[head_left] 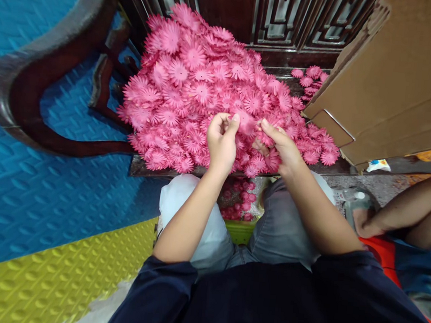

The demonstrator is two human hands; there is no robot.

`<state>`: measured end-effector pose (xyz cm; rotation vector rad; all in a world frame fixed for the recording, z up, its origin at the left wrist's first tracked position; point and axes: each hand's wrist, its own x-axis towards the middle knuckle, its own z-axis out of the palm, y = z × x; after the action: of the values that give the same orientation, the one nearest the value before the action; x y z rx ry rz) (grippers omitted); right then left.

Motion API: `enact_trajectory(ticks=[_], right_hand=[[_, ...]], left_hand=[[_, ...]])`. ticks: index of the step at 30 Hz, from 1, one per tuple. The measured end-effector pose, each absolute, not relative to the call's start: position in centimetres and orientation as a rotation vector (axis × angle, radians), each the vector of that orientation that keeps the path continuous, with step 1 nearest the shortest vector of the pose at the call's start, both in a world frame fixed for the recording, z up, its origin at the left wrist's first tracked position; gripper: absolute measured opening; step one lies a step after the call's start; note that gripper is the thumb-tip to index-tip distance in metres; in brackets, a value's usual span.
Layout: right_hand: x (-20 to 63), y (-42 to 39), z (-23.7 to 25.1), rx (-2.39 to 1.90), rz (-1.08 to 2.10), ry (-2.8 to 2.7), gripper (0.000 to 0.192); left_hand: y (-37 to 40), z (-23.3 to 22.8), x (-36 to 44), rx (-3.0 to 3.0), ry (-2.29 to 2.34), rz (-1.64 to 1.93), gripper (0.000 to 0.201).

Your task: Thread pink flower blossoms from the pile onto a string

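1. Two hands meet at the near edge of the pink flower heap point(192, 79): left hand point(222, 141) and right hand point(281, 147) both pinch one flower point(247, 121) w/ fingertips.
2. Green bin point(239, 230) below the heap holds more flowers.
3. Cardboard box point(396, 82) right of the heap; petals thin, daisy-shaped.

Dark wooden bench point(169, 169) heaped with pink paper flowers point(192, 84)

Bright, even, soft lighting throughout, apparently from overhead. Faint shadow only under the pink flowers point(206, 90) at the near edge and between the knees. Slight sheen on the blue floor mat point(28, 190) at left and on the curved wooden chair arm point(40, 50). Strong wide-angle bending at the edges, straight lines bowed. Centre sharp; near dark shirt point(281, 308) soft and featureless.
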<state>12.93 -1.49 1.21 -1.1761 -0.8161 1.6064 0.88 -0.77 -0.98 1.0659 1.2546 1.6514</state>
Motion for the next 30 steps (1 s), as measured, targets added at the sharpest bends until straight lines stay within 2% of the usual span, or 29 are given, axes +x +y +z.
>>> enact_trajectory(ticks=[8, 13, 16, 20, 22, 30], right_hand=[[12.9, -1.9, 1.1, -1.138, 1.703, -0.922, 0.031], [12.6, -2.0, 0.8, -1.09, 1.837, -1.0, 0.033], [12.5, -1.9, 0.9, -1.14, 1.781, -1.047, 0.028], [12.4, -1.8, 0.8, -1.234, 1.623, -1.163, 0.035], [12.3, -1.8, 0.7, -1.235, 1.58, -1.178, 0.03], [12.0, -1.9, 0.7, -1.226, 1.603, -0.993, 0.036]], left_hand=[[0.0, -1.1, 0.2, 0.774, 1.074, 1.504, 0.04], [-0.1, -0.9, 0.3, 0.683, 1.026, 1.442, 0.035], [-0.4, -0.5, 0.5, 0.632, 0.975, 1.495, 0.033], [-0.4, -0.3, 0.6, 0.546, 0.952, 1.522, 0.032], [-0.4, -0.3, 0.5, 0.523, 0.958, 1.509, 0.034], [-0.9, -0.2, 1.1, 0.607, 0.989, 1.518, 0.046]])
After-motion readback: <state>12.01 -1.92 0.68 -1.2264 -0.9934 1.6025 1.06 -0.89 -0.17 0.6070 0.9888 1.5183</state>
